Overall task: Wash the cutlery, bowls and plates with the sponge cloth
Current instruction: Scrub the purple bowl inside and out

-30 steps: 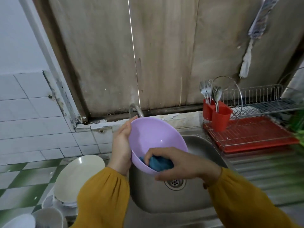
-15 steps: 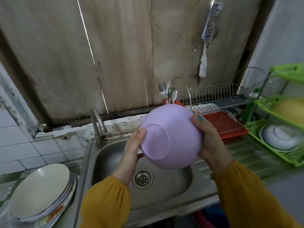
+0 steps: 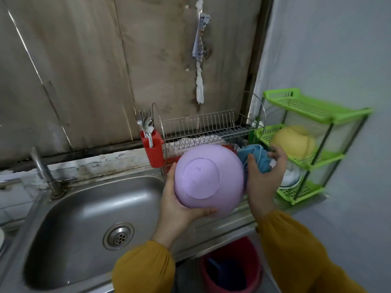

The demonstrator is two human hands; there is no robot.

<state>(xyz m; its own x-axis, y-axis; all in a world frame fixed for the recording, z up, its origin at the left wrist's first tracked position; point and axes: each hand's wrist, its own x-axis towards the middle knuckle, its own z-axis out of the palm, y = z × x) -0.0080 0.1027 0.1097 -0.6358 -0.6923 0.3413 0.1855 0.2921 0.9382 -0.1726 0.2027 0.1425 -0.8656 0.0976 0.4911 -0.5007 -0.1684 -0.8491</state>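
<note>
Head view: purple bowl (image 3: pixel 209 178) is up in the air, base turned toward me, over the steel worktop (image 3: pixel 230 223) just R of the sink (image 3: pixel 69 210). L hand (image 3: pixel 179 208) holds it from below, fingers (image 3: pixel 208 212) curled under the lower side, thumb on the L wall. R hand (image 3: pixel 262 180) is at the bowl's R side, fingers clamped on the bunched blue sponge cloth (image 3: pixel 254 155), thumb over it; cloth touches the bowl.

Around: the bowl and my R hand block most of the wire dish rack (image 3: pixel 203 127) behind, incl. its red tray. Red cutlery holder (image 3: pixel 155 151) hangs on the rack's L end, just beside the bowl, not touching. Green shelf (image 3: pixel 313 111) stands R of the rack, against the wall. Tap (image 3: pixel 45 172) is at the sink's back L corner, well apart from the bowl. Red bucket (image 3: pixel 230 269) sits on the floor under the worktop, sth dark blue inside. A twisted rag (image 3: pixel 200 49) hangs on the board wall above the rack.

Count: 1 purple bowl, 1 cloth, 1 tap, 1 drain (image 3: pixel 118 235), 1 bucket, 1 rag. Shelf has 3 tiers: top bare, 1 yellow bowl (image 3: pixel 294 140) upside down on the middle, 1 white dish (image 3: pixel 291 176) on the bottom. Forks and spoons (image 3: pixel 146 123) in the holder: several, exact no. can't tell.
</note>
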